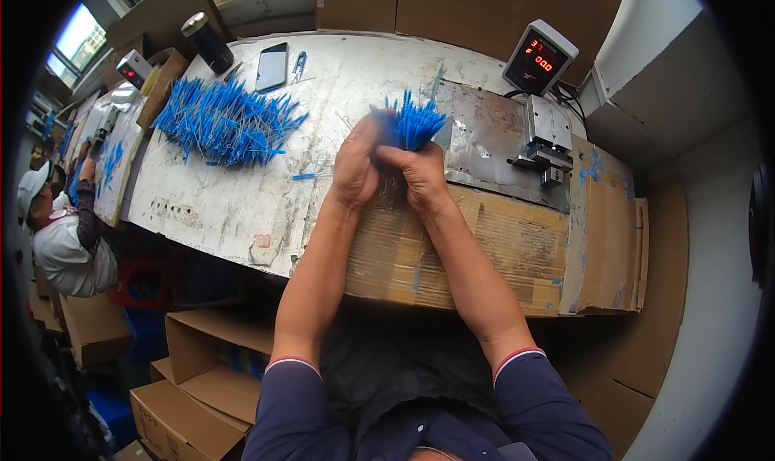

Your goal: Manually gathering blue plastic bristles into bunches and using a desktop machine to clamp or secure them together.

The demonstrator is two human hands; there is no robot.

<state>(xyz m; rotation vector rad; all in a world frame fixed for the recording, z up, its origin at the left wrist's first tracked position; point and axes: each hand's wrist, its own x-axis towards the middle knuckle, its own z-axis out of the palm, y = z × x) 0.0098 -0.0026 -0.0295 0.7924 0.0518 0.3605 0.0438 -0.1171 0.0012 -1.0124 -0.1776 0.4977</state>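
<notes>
A thick bundle of thin blue wire-stemmed brushes [417, 126] stands tips-up between my two hands, above the worktable. My left hand [356, 161] is closed at the bundle's left side, its fingertips partly hidden behind it. From the right, my right hand [420, 170] grips the lower part, the thumb laid across the front. Pale wire ends hang blurred below the hands. A large loose heap of the same blue brushes [222, 126] lies on the table to the left. One short blue piece [304, 176] rests apart, between the heap and my left wrist.
A metal fixture [550, 142] on a steel plate [488, 134] stands right, with a red-digit display box [539, 57] behind. A phone [272, 67], small snips [299, 67] and dark flask [207, 43] sit far left. Cardboard [468, 247] covers the near edge. Another person [69, 243] works left.
</notes>
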